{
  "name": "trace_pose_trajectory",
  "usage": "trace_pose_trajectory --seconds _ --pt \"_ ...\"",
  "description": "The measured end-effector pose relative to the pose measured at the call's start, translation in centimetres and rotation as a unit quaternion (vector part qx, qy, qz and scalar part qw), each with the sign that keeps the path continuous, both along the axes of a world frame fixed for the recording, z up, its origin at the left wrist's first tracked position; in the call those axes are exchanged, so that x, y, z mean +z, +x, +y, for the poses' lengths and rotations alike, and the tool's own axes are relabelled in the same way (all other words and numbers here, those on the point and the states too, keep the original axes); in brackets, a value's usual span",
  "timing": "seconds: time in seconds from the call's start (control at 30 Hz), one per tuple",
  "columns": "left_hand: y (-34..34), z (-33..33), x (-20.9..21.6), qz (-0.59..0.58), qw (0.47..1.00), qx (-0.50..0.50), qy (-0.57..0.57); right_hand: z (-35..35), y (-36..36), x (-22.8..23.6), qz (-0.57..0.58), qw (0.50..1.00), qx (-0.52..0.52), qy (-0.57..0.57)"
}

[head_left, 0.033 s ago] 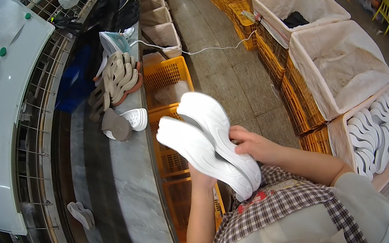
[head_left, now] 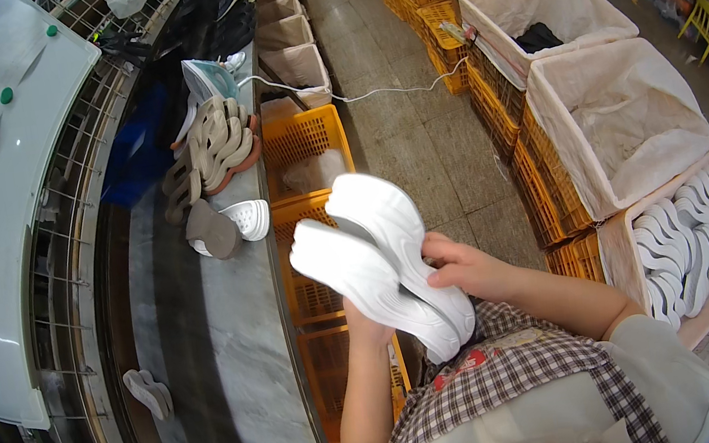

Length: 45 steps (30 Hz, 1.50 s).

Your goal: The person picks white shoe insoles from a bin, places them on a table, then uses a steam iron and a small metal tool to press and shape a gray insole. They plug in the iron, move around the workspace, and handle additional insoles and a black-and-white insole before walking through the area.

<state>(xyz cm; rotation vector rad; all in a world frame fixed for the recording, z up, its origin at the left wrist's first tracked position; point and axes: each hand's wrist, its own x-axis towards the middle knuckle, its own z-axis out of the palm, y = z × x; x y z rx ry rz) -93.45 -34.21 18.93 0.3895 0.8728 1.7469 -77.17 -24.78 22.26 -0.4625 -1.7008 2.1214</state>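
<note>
White shoe soles (head_left: 361, 266) are held side by side in front of my checked apron, their wide ends pointing up and away. My left hand (head_left: 367, 321) is closed round the lower left side of the left sole, its fingers mostly hidden behind it. On the other side, my right hand (head_left: 460, 265) grips the right sole at its narrow middle, with thumb and fingers showing. Past the soles, on the grey bench, lie beige wavy soles (head_left: 221, 145), a brown sole piece (head_left: 212, 230) and white perforated pieces (head_left: 251, 219). Another white sole pair (head_left: 149, 394) rests on the bench's left side.
Yellow crates (head_left: 308, 146) stand along the bench edge. To my right are lined bins, one holding several white soles (head_left: 679, 244) and another a black item (head_left: 537, 36). A white cord (head_left: 382, 92) crosses the aisle. A wire rack (head_left: 63, 208) runs along the left.
The white soles have shifted very slightly down and to the right in my hands. Both hands keep their hold, and the surroundings look the same.
</note>
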Motion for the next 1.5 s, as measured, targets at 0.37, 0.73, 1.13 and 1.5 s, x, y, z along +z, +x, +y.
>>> trace_pose_trajectory --seconds 0.37,0.73,1.13,1.5 --pt "-0.6 -0.5 -0.2 0.075 0.997 -0.009 0.017 -0.5 0.8 0.5 0.072 0.992 0.001 0.105" --pt "0.1 -1.0 1.0 0.061 0.997 -0.023 0.042 -1.2 1.3 1.7 0.031 0.982 -0.015 0.186" --pt "1.9 -1.2 4.7 -0.011 0.996 -0.059 -0.059 1.8 2.0 0.4 0.031 0.984 0.022 0.173" --pt "2.1 -1.9 3.1 -0.014 0.997 0.0 -0.081 -1.3 1.9 -1.3 0.149 0.989 0.014 -0.019"
